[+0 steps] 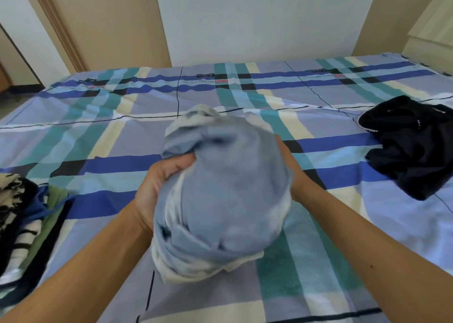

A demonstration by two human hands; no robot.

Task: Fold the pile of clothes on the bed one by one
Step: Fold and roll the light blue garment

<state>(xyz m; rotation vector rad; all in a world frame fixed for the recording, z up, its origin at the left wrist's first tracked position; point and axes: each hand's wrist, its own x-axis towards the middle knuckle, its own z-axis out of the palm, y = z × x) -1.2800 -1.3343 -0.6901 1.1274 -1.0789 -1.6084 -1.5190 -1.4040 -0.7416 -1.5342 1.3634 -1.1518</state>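
Hands and forearms, head view: both forearms reach in from the near edge and meet at the blue garment (220,200), held up over the middle of the bed (98,131).
Left hand (159,183): fingers curled into the cloth on the bundle's left side, gripping a fistful.
Right hand (290,175): laid against the bundle's right side and touching it. Its fingers are hidden behind the cloth, so I cannot tell whether they are curled or flat.
Garment's state: light blue with pale patches, bunched into a rounded wad and blurred. No hem, sleeve or collar can be made out.
Step in hand: as I read it, one piece has been taken up and is about to be opened out. No fold shows in it yet.
Next move calls for: finding two edges or corners, shaking the wad open, and spreading it flat on the sheet in front.
Black garment (411,146): crumpled at the right, well apart from the hands, seemingly unfolded.
Clothes at left (24,219): striped, green and dark pieces heaped at the near-left edge. Whether they are folded I cannot tell.
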